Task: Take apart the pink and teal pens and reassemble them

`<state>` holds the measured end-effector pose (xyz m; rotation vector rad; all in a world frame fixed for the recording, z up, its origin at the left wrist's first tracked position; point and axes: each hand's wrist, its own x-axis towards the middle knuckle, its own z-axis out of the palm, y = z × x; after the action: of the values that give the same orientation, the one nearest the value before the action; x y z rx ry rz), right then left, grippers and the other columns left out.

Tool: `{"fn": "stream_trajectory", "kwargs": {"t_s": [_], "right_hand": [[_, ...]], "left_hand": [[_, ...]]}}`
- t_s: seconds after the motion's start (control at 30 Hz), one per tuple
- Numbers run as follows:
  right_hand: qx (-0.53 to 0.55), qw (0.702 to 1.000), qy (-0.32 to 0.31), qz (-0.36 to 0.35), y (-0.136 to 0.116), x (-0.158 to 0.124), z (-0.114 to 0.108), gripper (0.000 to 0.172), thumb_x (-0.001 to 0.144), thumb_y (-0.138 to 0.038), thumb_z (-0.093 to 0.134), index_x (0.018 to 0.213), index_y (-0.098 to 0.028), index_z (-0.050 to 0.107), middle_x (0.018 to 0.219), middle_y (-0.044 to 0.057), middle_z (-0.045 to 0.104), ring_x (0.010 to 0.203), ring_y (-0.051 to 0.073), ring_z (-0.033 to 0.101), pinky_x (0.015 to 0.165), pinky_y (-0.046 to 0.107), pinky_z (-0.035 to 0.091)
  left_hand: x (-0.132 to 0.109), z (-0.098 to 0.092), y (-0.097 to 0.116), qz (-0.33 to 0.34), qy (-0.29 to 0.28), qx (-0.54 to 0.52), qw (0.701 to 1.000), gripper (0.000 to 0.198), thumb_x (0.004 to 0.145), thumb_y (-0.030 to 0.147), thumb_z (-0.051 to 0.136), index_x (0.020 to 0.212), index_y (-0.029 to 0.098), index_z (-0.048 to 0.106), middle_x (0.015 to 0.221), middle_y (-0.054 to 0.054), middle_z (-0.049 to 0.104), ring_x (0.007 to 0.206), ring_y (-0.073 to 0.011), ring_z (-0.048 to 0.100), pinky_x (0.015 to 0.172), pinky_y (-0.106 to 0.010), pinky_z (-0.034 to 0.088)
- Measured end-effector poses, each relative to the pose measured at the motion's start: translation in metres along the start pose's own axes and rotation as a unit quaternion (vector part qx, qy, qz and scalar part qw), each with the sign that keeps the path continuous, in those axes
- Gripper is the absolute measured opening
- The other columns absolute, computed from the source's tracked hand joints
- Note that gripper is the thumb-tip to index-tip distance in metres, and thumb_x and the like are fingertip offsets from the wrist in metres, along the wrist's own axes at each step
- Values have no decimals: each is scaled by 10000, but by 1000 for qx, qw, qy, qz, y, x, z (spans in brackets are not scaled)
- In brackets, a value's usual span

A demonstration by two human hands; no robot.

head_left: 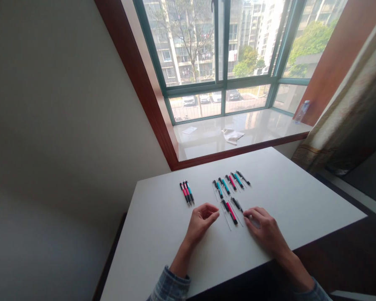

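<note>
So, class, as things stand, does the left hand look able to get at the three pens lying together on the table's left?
Probably yes: the left hand is close to the three pens, with only bare tabletop between. Its curled fingers may need opening first.

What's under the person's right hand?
Under the right hand is the white table; a dark pen part reaches toward its fingertips. Anything else beneath is covered, so I can't tell.

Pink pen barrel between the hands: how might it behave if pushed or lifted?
The pink pen barrel looks slim and rounded, so may roll across the flat tabletop. Its small size hints at lightness; its straight shape suggests stiffness.
</note>
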<state>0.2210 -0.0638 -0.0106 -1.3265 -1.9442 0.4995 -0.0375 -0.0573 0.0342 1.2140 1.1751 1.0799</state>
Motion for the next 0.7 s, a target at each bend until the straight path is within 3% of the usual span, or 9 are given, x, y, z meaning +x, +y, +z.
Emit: {"fn": "stream_trajectory", "kwargs": {"t_s": [0.5, 0.7], "right_hand": [[5, 1000, 1, -26, -3, 1, -3, 118, 962, -270, 593, 995, -261, 706, 1017, 76, 718, 1025, 287, 637, 890, 431, 558], [27, 998, 54, -30, -3, 0, -7, 131, 971, -299, 608, 1013, -276, 730, 1014, 65, 717, 1048, 288, 624, 905, 453, 541]], "left_hand": [[0, 0, 0, 7, 1, 12, 1000, 278, 785, 406, 822, 865, 142, 786, 813, -74, 758, 716, -167, 642, 686, -266, 484], [1, -1, -2, 18, -5, 6, 1000, 282, 788, 410, 823, 883, 145, 812, 826, -84, 775, 716, -169, 639, 689, -267, 484]]}}
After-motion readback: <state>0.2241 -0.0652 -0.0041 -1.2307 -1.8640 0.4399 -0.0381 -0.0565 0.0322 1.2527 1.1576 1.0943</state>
